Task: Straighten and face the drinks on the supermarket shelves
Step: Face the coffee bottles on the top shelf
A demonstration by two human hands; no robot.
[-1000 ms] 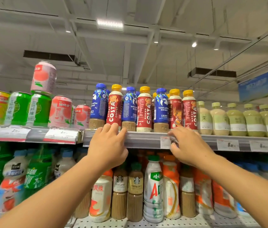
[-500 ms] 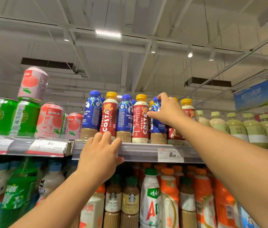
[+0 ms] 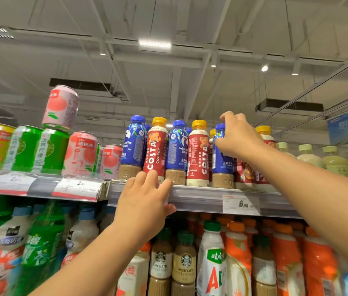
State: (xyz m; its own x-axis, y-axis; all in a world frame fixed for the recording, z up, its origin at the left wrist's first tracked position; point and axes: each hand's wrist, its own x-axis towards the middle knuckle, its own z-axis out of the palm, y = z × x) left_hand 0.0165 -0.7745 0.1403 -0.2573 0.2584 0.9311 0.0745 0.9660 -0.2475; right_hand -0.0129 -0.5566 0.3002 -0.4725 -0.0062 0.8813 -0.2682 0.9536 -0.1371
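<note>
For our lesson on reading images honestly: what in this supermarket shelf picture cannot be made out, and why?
Head view only:
- Blue bottle: the right hand covers its upper label, so its facing is unclear.
- Red bottles behind the right forearm: labels mostly hidden.
- Price tags under the cans: print blurred.
- Orange bottles on the lower shelf: blurred, cut off by the bottom edge.
- Left hand: its grip on the shelf rail is hidden underneath.

On the upper shelf (image 3: 200,196) the coffee bottles (image 3: 176,152) stand in a row along the front edge, with more bottles behind them, and the cans (image 3: 81,153) stand to their left, one can (image 3: 62,106) on top of two others. The right hand (image 3: 238,135) holds one bottle (image 3: 222,155) near the right end of this row, and the left hand (image 3: 143,205) rests on the shelf edge below the row's left part. A price tag (image 3: 241,204) sits on the edge further right, and the lower shelf's bottles (image 3: 184,261) stand under it, probably several rows deep.
</note>
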